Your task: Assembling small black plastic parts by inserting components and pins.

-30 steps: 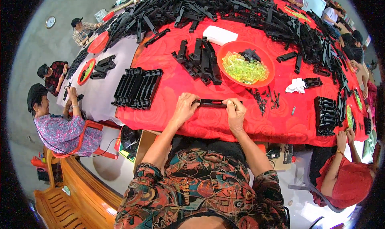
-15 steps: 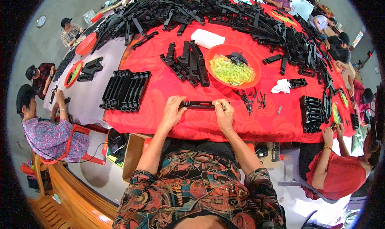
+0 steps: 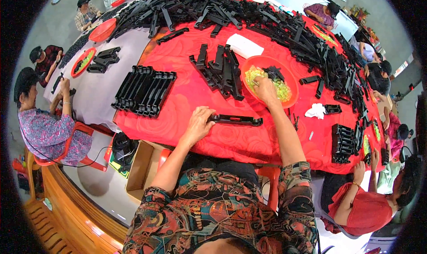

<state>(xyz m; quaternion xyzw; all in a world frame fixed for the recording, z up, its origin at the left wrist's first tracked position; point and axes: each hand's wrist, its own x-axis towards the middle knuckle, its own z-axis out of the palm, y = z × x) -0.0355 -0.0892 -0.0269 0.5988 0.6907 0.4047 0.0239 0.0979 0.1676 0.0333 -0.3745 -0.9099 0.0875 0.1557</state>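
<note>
My left hand (image 3: 199, 124) grips the left end of a long black plastic part (image 3: 238, 120), which lies crosswise near the front of the table. The right end of that part is free. My right hand (image 3: 266, 89) reaches into a red-orange bowl (image 3: 293, 86) of small yellow-green pieces (image 3: 283, 94). Its fingers are drawn together among the pieces; whatever they pinch is too small to make out. Dark small parts (image 3: 272, 72) lie on the bowl's far side. Loose black parts (image 3: 222, 71) sit in a pile just left of the bowl.
Black parts stand in a neat row (image 3: 144, 91) at the left. A long heap of them (image 3: 213, 9) runs along the far side. A white pad (image 3: 244, 46) and crumpled tissue (image 3: 315, 111) lie on the red cloth (image 3: 178, 131). Other people sit around the table.
My right hand has let go of the black part's right end and moved forward and right into the bowl. My left hand stays on the part. The whole view has shifted slightly.
</note>
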